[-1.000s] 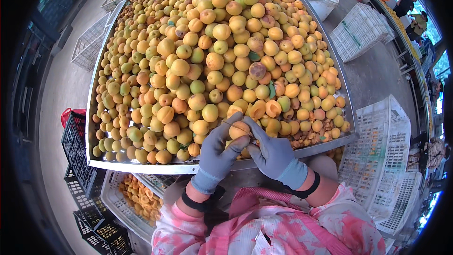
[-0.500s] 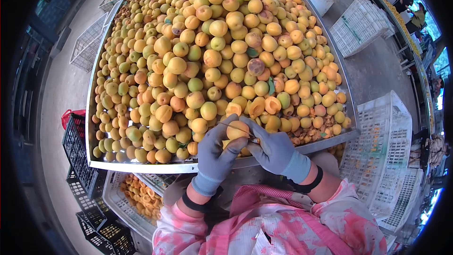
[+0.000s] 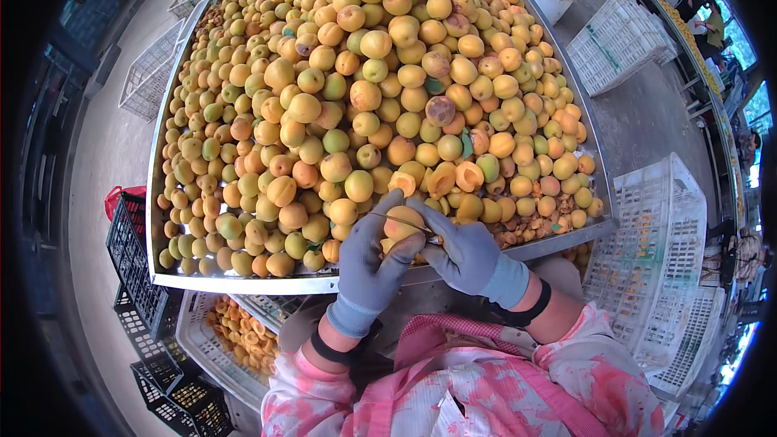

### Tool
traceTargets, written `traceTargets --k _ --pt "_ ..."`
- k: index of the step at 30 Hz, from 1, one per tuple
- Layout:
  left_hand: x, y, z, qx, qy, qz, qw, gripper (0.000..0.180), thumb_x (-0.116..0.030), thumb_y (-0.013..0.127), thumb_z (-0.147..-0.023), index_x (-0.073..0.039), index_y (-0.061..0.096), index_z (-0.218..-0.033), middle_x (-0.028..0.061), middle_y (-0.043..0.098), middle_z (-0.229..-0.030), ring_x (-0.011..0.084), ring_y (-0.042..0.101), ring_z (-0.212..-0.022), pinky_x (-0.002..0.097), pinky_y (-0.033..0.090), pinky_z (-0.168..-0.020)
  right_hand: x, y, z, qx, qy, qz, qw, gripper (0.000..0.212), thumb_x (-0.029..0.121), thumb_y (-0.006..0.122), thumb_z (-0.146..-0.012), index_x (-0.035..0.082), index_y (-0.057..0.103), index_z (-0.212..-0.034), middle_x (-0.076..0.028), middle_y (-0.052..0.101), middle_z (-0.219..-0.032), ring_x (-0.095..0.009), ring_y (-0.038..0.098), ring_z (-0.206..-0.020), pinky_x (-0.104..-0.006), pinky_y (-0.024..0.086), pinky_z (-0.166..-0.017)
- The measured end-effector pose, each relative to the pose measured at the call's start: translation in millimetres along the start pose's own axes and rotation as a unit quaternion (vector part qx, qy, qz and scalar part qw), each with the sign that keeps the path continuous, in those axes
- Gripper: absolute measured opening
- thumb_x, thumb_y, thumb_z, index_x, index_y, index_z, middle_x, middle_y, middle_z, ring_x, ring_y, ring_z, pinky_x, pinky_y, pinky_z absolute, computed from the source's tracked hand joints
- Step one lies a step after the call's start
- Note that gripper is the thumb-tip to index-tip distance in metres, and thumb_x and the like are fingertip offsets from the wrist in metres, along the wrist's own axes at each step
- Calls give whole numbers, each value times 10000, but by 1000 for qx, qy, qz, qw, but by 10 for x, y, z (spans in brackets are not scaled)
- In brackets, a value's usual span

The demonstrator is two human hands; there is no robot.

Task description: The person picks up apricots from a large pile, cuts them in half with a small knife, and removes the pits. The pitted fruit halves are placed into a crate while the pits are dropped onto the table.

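Both my hands wear grey gloves and meet over the near edge of a metal-rimmed table. In my left hand a yellow-orange apricot is gripped between thumb and fingers. My right hand closes on a thin, dark-bladed knife, whose blade runs across the apricot; its handle is mostly hidden by the fingers. Just beyond lie split apricot halves with orange flesh showing. A large heap of whole apricots covers the table behind them.
Apricot stones and scraps lie at the table's right front corner. Below the near edge stands a pale crate of apricot halves. Black crates are at left, white crates at right. People work far right.
Both hands stay over the same spot. The apricot and blade have shifted very slightly left, and the blade now lies lower across the fruit.
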State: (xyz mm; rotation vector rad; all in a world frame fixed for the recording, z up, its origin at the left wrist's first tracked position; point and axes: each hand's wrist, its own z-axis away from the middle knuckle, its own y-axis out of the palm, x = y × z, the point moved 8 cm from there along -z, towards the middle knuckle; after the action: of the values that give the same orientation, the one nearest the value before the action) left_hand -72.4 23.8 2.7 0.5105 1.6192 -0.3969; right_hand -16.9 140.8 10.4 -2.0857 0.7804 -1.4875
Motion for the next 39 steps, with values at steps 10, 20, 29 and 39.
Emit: traceTargets --k 10,20,29,39 --pt "433 39 74 4 -161 231 960 618 -211 669 -890 73 387 -1362 106 544 -1224 148 552 -1061 278 446 -930 -56 110 -1 9 39 23 999 661 295 592 -882 77 315 -1441 -109 595 -605 -294 594 -494 -395 437 -443" --pt "33 25 -4 3 -21 79 997 641 -181 686 -874 78 366 -1365 132 551 -1216 159 557 -1065 285 469 -920 -63 173 -3 46 36 18 998 669 296 578 -887 93 287 -1454 -104 580 -584 -309 581 -491 -408 438 -453" --pt "126 0 -13 -35 -63 116 991 590 -195 673 -883 60 403 -1341 93 568 -1164 129 566 -1009 258 477 -876 -8 213 8 50 61 -10 997 634 306 545 -917 83 280 -1447 -141 605 -638 -329 608 -550 -411 450 -478" --pt "114 82 46 28 -71 123 990 526 -150 596 -920 49 379 -1356 80 563 -1161 133 533 -1067 277 441 -934 7 81 25 60 48 -100 992 577 357 530 -932 89 351 -1410 -181 622 -735 -366 621 -622 -437 471 -543"
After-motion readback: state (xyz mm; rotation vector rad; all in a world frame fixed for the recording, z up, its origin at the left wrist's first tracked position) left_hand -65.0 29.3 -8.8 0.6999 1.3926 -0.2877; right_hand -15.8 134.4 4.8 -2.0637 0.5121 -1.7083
